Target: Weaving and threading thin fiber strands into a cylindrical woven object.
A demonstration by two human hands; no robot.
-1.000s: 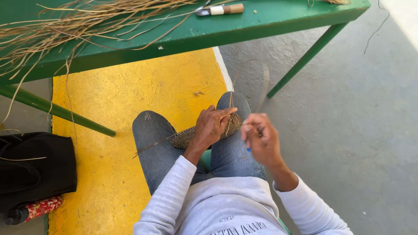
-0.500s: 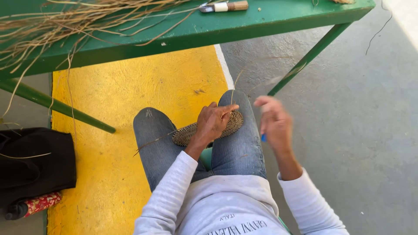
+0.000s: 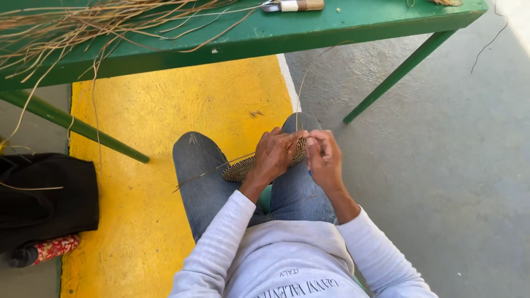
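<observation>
So the person's sitting with a small woven disc (image 3: 243, 167) across their lap, resting on the jeans (image 3: 204, 182) just above the knees. It's a flat, tightly coiled oval of brown-and-tan fibre, edge-on to the camera, with one loose strand (image 3: 201, 175) poking out toward the left knee and another thin one rising up from the top edge. The left hand (image 3: 274, 157) is curled closed over the middle of the disc, gripping it. The right hand (image 3: 324, 160) sits right beside it at the disc's right end, fingers pinched together on the rim or a strand, can't tell which exactly. Count-wise: one disc, two hands, one green table (image 3: 309, 30) with a heap of dry fibres (image 3: 94, 25), one knife-like tool (image 3: 292, 5), one black bag (image 3: 47, 196).
</observation>
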